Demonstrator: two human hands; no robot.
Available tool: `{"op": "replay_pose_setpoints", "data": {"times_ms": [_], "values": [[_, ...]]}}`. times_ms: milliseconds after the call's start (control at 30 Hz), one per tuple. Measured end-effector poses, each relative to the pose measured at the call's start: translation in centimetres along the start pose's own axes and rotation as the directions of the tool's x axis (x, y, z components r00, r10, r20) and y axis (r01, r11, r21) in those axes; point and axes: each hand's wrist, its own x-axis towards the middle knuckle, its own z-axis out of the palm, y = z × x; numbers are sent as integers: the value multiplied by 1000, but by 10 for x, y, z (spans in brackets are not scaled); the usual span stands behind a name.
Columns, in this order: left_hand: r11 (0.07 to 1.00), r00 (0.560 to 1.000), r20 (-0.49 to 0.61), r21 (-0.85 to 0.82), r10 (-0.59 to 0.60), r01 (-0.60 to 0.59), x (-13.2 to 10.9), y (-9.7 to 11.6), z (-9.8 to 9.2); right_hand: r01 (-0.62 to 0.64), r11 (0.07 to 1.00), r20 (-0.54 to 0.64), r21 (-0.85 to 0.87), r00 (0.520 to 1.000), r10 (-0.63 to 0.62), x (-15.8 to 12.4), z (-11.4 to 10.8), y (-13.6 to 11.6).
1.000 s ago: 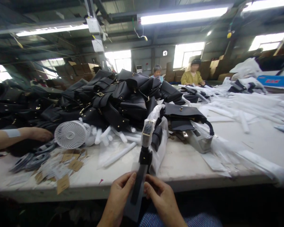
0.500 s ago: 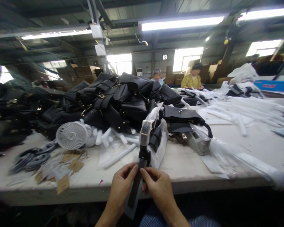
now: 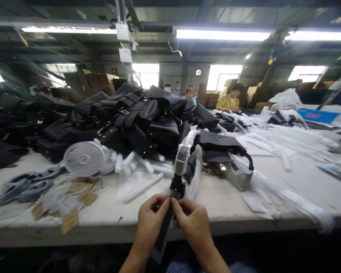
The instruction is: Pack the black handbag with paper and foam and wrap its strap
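Observation:
In the head view, my left hand (image 3: 151,220) and my right hand (image 3: 194,222) meet at the table's front edge, thumbs and fingertips pinched on a black bag strap (image 3: 164,233). The strap's lower end hangs below the hands in a greyish clear plastic sleeve. Above my fingers it runs up to a gold buckle (image 3: 182,154) wrapped in clear film. White wrapping (image 3: 197,170) surrounds the bag part behind it. Just right of this lies a black handbag (image 3: 221,141) with a gold clasp. My fingers partly hide the gripped spot.
A heap of black bags (image 3: 142,121) fills the table's back. To the left are a white fan (image 3: 85,159), coiled grey straps (image 3: 31,185) and brown paper tags (image 3: 70,220). White foam rolls (image 3: 144,186) lie mid-table, with more white wrapping (image 3: 301,132) at right. Two people sit across the table.
The camera view has shifted slightly. Both hands stay pinched on the strap, now a little higher and closer to its black upper piece. The other person's hand at the left edge is out of view.

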Motion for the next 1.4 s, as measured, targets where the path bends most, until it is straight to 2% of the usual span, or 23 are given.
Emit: {"op": "replay_pose_setpoints", "data": {"times_ms": [200,300,400,467,600,733,833,967,1133,1267,1400], "values": [[1000,999,50,-9,18,-18,6,1,-2,-11,1000,-20,-24,1000,10,0,2,4],[994,997,4,75,82,-82,7,3,-1,-14,1000,-8,-7,1000,14,0,3,4],[966,978,-72,187,195,-179,2,3,1,-30,999,0,43,1000,30,0,6,5],[913,944,-74,291,320,-287,-3,2,3,-58,993,6,103,998,58,1,8,7],[727,827,12,471,562,-500,-12,-2,5,-111,974,24,199,994,109,2,9,12],[629,773,52,547,633,-552,-21,2,6,-101,960,23,261,995,99,3,9,13],[523,704,65,622,707,-583,-27,5,7,-112,944,38,311,994,105,4,11,16],[422,641,95,677,762,-602,-29,4,6,-164,891,85,424,986,141,0,14,21],[265,575,191,744,796,-614,-31,-1,1,-183,846,126,501,982,138,-8,13,20],[131,507,280,764,815,-631,-35,-4,-3,-136,903,103,408,989,103,-8,10,17],[52,489,372,753,789,-656,-46,-7,-11,-92,952,50,291,995,81,-6,7,16]]}}
